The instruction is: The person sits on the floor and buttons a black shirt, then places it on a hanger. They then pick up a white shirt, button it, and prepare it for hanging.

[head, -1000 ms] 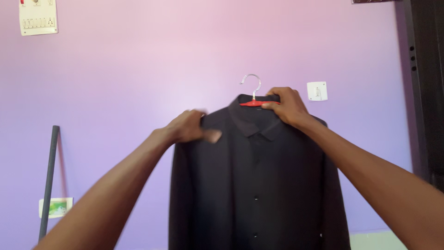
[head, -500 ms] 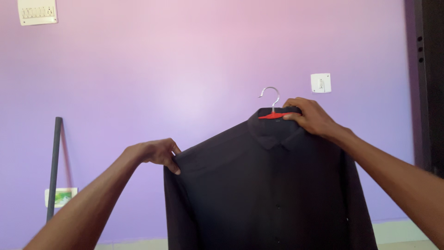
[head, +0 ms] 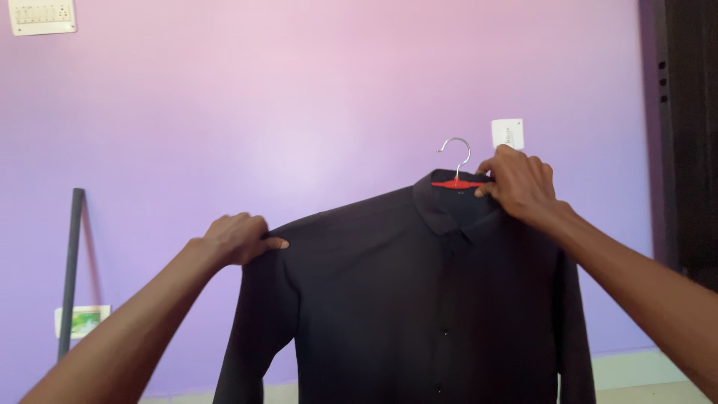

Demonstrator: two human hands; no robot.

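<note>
A black button-up shirt (head: 419,299) hangs on a red hanger (head: 456,183) with a silver metal hook, held up in front of a purple wall. My right hand (head: 520,183) grips the hanger and collar at the top. My left hand (head: 235,238) pinches the shirt's left shoulder seam and holds it out to the side. The left sleeve hangs down below that hand. The lower part of the shirt runs out of view.
A white wall switch (head: 508,133) sits just behind my right hand. A switchboard (head: 41,15) is at the top left. A dark pole (head: 69,277) leans on the wall at left, near a small green card (head: 81,320). A dark door frame (head: 688,135) stands at right.
My left hand slid from near the collar out to the shoulder seam and spread the shirt leftward. My right hand moved the hanger slightly right.
</note>
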